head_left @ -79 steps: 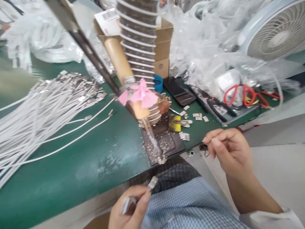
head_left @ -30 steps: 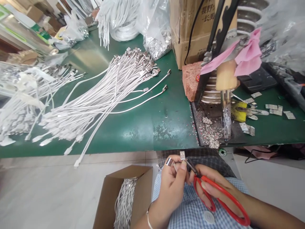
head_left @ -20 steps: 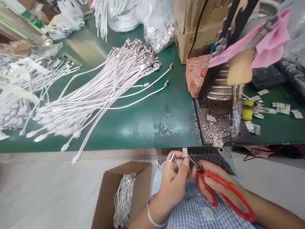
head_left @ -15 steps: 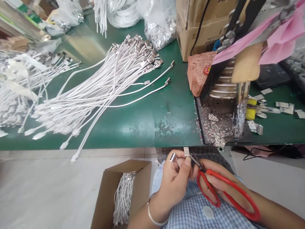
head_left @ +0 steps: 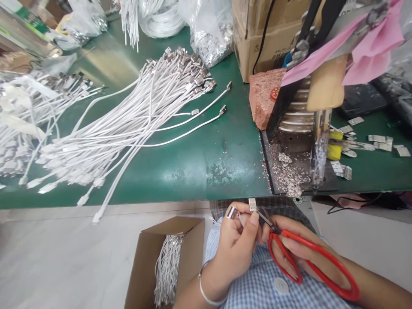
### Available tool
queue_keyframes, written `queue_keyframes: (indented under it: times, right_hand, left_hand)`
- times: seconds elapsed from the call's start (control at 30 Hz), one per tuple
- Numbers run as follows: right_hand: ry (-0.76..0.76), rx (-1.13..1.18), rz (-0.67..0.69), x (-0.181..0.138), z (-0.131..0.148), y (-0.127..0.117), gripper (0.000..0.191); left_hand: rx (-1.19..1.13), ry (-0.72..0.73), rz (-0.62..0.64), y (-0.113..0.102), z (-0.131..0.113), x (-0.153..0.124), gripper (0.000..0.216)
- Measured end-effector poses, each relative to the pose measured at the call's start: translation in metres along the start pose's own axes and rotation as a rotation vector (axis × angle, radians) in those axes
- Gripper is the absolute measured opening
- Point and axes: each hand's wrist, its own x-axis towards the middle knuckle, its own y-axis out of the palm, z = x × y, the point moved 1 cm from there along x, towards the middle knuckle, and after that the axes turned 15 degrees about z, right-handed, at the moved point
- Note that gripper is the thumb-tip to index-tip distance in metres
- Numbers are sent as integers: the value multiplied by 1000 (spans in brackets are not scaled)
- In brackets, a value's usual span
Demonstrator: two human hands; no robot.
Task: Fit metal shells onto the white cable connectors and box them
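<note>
1. In front of the green table (head_left: 180, 165), the left hand (head_left: 236, 249) pinches a metal plug (head_left: 252, 204), with a second plug (head_left: 231, 212) in the same hand.
2. Also in front of the table, the right hand (head_left: 285, 225) grips red scissors (head_left: 286, 234); whether they touch the first plug is hard to tell.
3. White cables (head_left: 131, 118) lie on the table.
</note>
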Motion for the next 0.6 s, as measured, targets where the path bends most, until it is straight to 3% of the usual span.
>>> queue_keyframes:
  times: [0.6]
  right_hand:
    - [-3, 72, 20, 0, 2, 7, 35]
  left_hand:
    - [17, 23, 40, -1, -3, 1, 27]
